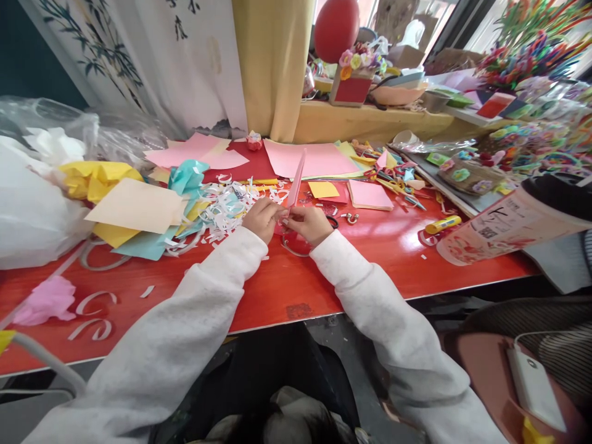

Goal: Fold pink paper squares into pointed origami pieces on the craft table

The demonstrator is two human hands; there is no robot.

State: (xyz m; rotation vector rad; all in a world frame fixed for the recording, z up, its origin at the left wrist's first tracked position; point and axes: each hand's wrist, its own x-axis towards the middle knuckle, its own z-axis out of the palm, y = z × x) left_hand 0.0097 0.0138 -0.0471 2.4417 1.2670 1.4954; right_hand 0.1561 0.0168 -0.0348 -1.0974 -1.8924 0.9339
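Above the red table [277,296], both of my hands pinch the lower end of a narrow strip of pink paper [296,182] that stands up and leans slightly right. My left hand [263,219] closes on it from the left. From the other side, my right hand [311,224] grips it with thumb and fingers, close to the left. A dark-handled pair of scissors [333,222] shows partly behind the right hand. White paper shreds [226,209] are heaped left of my left hand. A pad of pink square paper [370,195] lies beyond my right hand.
Coloured paper sheets [139,206] and a white plastic bag [32,209] crowd the left. On the right, a large paper cup [499,225] with a black lid tilts beside a yellow glue stick [443,224]. Larger pink sheets [305,159] lie at the back.
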